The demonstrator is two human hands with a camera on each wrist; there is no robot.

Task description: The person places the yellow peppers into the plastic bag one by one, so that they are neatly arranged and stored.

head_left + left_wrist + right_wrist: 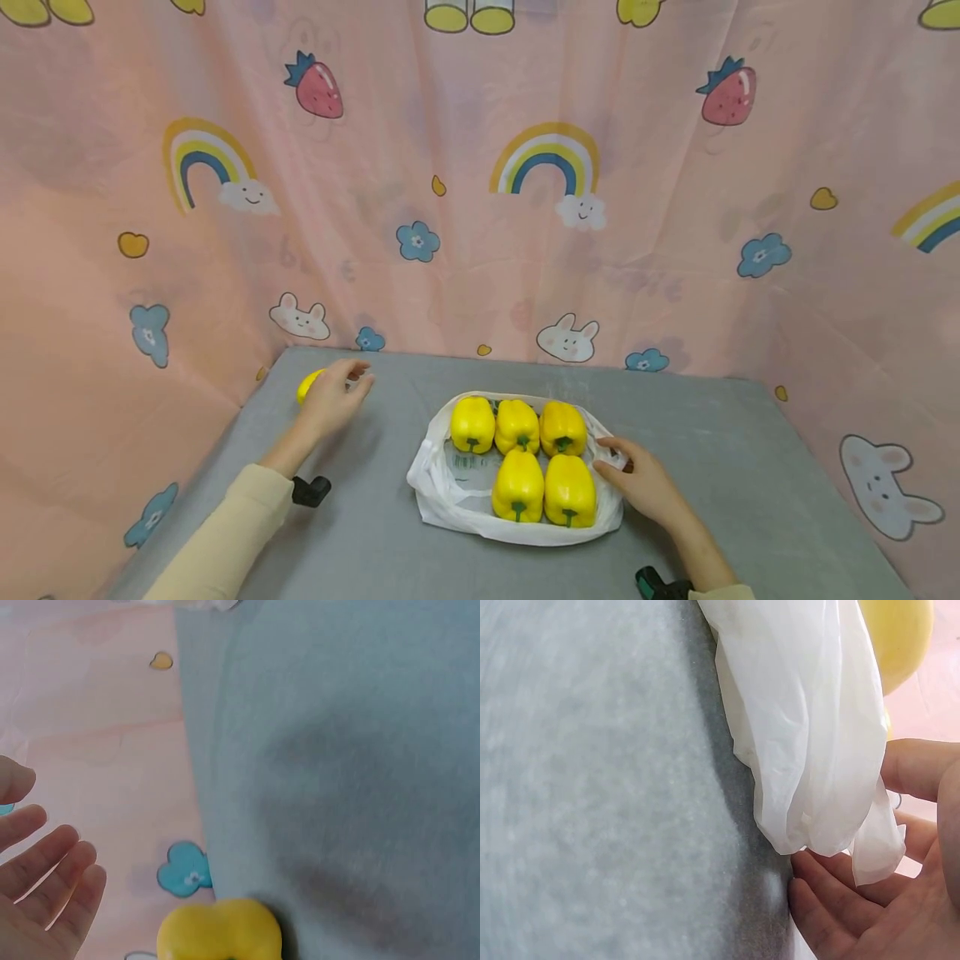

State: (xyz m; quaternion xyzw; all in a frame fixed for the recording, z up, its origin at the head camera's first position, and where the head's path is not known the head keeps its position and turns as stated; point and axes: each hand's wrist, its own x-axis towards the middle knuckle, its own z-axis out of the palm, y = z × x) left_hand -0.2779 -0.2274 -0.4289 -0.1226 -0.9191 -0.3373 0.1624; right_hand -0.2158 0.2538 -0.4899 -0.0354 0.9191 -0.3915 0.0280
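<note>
My left hand [335, 398] is in the air at the table's far left, its fingers loosely spread and holding nothing. A single yellow bell pepper [307, 387] lies beyond it, partly hidden by the hand; the left wrist view shows this pepper [219, 931] apart from the fingers [56, 881]. My right hand [637, 475] holds the right edge of a white plastic bag [438, 500], thumb on one side and fingers on the other. Inside the opened bag sit several yellow bell peppers [518, 485], stems toward me, three behind and two in front.
A grey cloth covers the table [720, 450]. Behind and beside it hangs a pink printed curtain [465, 292]. Black wrist devices [311, 492] are worn on both arms. Grey table surface lies between the lone pepper and the bag.
</note>
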